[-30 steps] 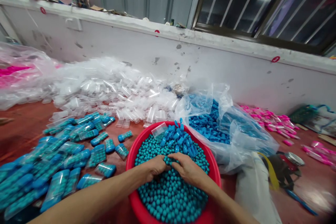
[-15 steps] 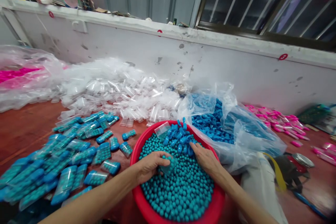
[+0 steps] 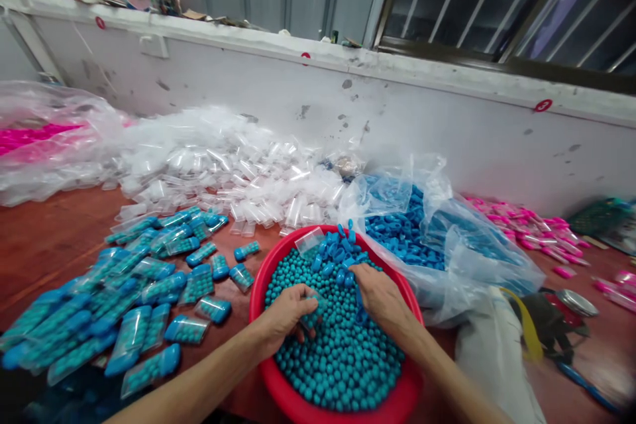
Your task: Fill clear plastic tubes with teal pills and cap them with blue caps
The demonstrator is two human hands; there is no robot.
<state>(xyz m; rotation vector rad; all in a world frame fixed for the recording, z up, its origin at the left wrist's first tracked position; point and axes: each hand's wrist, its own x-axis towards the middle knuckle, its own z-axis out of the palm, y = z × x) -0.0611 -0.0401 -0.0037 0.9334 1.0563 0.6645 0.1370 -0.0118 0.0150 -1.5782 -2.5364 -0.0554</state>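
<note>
A red basin (image 3: 258,278) holds many teal beads (image 3: 338,371), with a small heap of blue caps (image 3: 330,255) on top at the back. Over the beads, my left hand (image 3: 291,318) is closed around a clear plastic container (image 3: 316,305) with teal beads inside, partly hidden by the fingers. My right hand (image 3: 380,295) is at the near right edge of the cap heap, its fingers curled over a blue cap (image 3: 361,310) that shows below them. An uncapped clear container (image 3: 309,240) leans inside the basin's back rim.
Filled, blue-capped containers (image 3: 134,278) lie piled at left. Behind is a heap of clear containers (image 3: 238,172). A plastic bag of blue caps (image 3: 405,232) stands right of the basin, with pink containers (image 3: 527,225) beyond. A white sack (image 3: 489,351) and a jar (image 3: 576,303) are at right.
My right hand has moved slightly left and its fingers have curled at the cap heap. My left hand has turned a little, so less of the container shows.
</note>
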